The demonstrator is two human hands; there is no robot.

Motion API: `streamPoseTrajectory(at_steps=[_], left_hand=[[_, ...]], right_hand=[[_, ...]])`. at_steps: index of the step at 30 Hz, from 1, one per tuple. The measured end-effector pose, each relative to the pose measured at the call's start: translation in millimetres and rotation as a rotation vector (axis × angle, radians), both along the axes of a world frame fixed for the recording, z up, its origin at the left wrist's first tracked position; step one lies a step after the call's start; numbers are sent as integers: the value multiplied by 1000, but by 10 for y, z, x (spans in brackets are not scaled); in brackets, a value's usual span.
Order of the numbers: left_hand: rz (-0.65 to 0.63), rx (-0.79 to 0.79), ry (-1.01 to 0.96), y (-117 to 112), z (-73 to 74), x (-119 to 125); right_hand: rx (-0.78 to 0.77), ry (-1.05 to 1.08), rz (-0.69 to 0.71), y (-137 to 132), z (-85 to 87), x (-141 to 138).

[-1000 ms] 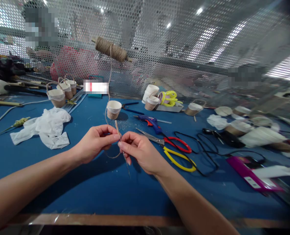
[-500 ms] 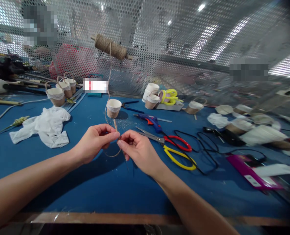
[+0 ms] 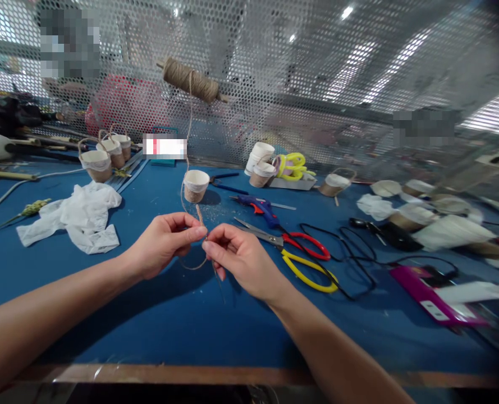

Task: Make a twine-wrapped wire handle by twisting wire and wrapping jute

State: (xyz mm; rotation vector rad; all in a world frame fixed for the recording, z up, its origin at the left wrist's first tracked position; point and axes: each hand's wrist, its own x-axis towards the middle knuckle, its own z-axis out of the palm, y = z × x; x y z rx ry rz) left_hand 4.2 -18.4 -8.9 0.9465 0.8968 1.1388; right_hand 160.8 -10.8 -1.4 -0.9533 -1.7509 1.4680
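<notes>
My left hand (image 3: 165, 242) and my right hand (image 3: 241, 259) meet over the blue table (image 3: 156, 314), both pinching a thin brown twine (image 3: 189, 140). The twine runs up to a spool (image 3: 190, 80) hung on the perforated metal screen. A short braided end sticks up between my fingertips and a small loop hangs below them. A paper cup (image 3: 196, 186) stands just beyond my hands.
Red and yellow scissors (image 3: 303, 255) and a blue glue gun (image 3: 262, 209) lie right of my hands. A crumpled white plastic sheet (image 3: 78, 216) lies left, with small cup baskets (image 3: 99, 163) behind. Black cables, more cups and a pink box (image 3: 430, 294) crowd the right. A person sits beyond the screen.
My hands stay pinched together on the twine, shifted very slightly. The strand hanging below my right fingers has shortened a little.
</notes>
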Motion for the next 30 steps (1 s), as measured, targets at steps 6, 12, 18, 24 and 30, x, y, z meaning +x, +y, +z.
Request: streamPoseTrajectory(at_steps=[6, 12, 18, 24, 30], left_hand=[[46, 17, 70, 10, -30, -2], [2, 8, 36, -2, -25, -6], [-123, -16, -33, -10, -2, -18], [-18, 1, 64, -10, -22, 13], [17, 34, 127, -27, -31, 30]], right_hand=[[49, -69, -43, -12, 3, -22], [-77, 22, 26, 28, -30, 7], [-275, 163, 127, 65, -58, 19], [-73, 3, -8, 29, -43, -15], [-105, 9, -3, 39, -52, -14]])
